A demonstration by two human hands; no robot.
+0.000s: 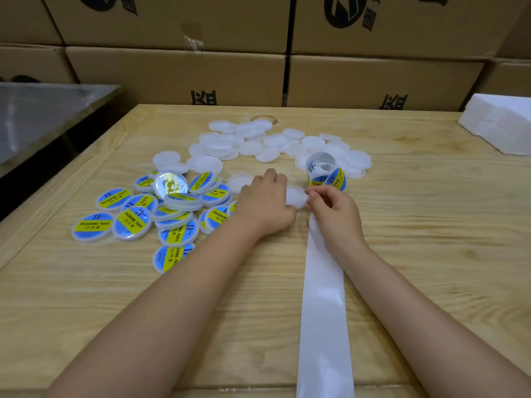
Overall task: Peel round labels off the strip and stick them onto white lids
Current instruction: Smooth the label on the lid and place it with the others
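1. L hand (267, 202) is gripping a blank lid (297, 196) mid-bench; R hand (336, 214) is pinching the strip (321, 297) just beside it.
2. Labelled lids (129, 222) are crowding left, blank pile (253, 142) behind; bench (431, 225) is showing bare wood right.

Lids crowd the far half of a wooden table (416, 254); its near half lies mostly bare.

Labelled lids (138, 216) pile toward the left edge; plain white lids (258, 142) spread toward the far edge, a label roll (326, 172) just beside them. Its white strip (324, 297) runs to the near edge, bare wood on either side. At the centre the left hand (265, 202) holds one lid (297, 196), the right hand (334, 211) close by. A foam block (500, 124) fills the far right corner; cardboard boxes (178, 73) wall the far edge.
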